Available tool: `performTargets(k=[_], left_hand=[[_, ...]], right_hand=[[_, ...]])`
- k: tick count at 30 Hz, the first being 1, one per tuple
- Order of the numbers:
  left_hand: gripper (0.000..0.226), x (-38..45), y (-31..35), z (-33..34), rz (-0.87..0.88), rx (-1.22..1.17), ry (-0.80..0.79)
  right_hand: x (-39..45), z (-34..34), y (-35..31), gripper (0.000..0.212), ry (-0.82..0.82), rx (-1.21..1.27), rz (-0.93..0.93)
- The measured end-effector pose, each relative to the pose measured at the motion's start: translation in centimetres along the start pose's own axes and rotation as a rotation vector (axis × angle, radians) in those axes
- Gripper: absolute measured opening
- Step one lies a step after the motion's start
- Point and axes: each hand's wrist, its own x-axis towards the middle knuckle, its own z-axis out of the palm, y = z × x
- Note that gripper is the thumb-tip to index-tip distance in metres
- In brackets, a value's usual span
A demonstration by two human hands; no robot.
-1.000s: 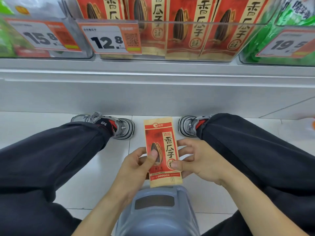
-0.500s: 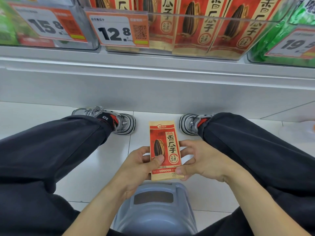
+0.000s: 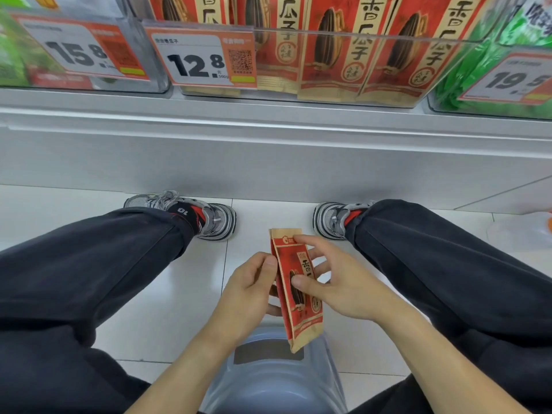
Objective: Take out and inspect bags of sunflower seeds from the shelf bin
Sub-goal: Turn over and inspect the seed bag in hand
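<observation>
Centrally, between the knees: one bag of sunflower seeds (image 3: 298, 289), red and tan, turned partly edge-on to the camera, its top tilted slightly left, held off the floor.

Left hand (image 3: 248, 291): fingers curled behind the bag's left edge, thumb tip against that edge near the upper half; grips the bag.

Right hand (image 3: 337, 282): thumb laid across the printed face at mid-height, forefinger hooked over the top right corner, remaining fingers spread loosely behind; pinches the bag.

Below the hands: grey plastic stool (image 3: 268, 380), dark rectangular slot in its top, the bag's lower corner hanging over it.

Either side: dark trouser legs, grey sneakers with red trim, left (image 3: 206, 216) and right (image 3: 334, 218), on white floor tile.

Above: grey shelf ledge (image 3: 268, 121). Clear shelf bin (image 3: 388, 40) holding upright matching red seed bags; price tag (image 3: 200, 58) reading 12.8 on its front. Neighbouring bins with green packs, tagged 15.8 at left and a partly cut-off 19.5 at right.
</observation>
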Motion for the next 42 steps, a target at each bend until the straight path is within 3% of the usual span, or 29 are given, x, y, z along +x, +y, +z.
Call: performTargets(k=[4,8,11,14,19,25,28,32,34,37,42], left_hand=[[0.027,0.0,0.2,-0.3,0.119,0.127,0.069],[0.024,-0.2,0.2,-0.1,0.2,0.233,0.078],[0.026,-0.4,0.1,0.1,0.224,0.243,0.057],[0.03,-0.5,0.2,0.2,0.267,0.289,0.018],[0.032,-0.5,0.1,0.4,0.284,0.282,-0.056],[0.037,-0.2,-0.1,0.3,0.295,0.248,-0.065],[0.036,-0.1,-0.3,0.1,0.307,0.238,-0.038],[0.034,0.3,-0.4,-0.1,0.29,0.164,0.079],[0.034,0.7,-0.2,-0.4,0.283,0.142,0.134],[0.032,1.0,0.1,-0.8,0.271,0.116,0.115],[0.012,1.1,-0.2,-0.6,0.25,0.067,0.067]], right_hand=[[-0.1,0.3,-0.3,0.071,-0.055,0.205,0.011],[0.2,1.0,-0.2,0.066,0.039,0.209,0.046],[0.4,1.3,0.0,0.045,0.14,0.246,0.052],[0.1,1.2,-0.9,0.052,0.116,0.248,0.02],[0.0,1.6,-1.3,0.042,0.135,0.187,-0.013],[0.3,2.0,-0.9,0.046,0.153,0.253,-0.018],[0.4,1.7,-1.0,0.053,0.093,0.268,0.015],[0.2,0.8,-0.3,0.04,-0.096,0.302,0.014],[0.1,0.6,-0.3,0.045,-0.101,0.304,0.002],[0.3,0.5,-0.3,0.048,0.029,0.376,0.012],[0.3,0.3,-0.1,0.085,-0.012,0.349,0.004]])
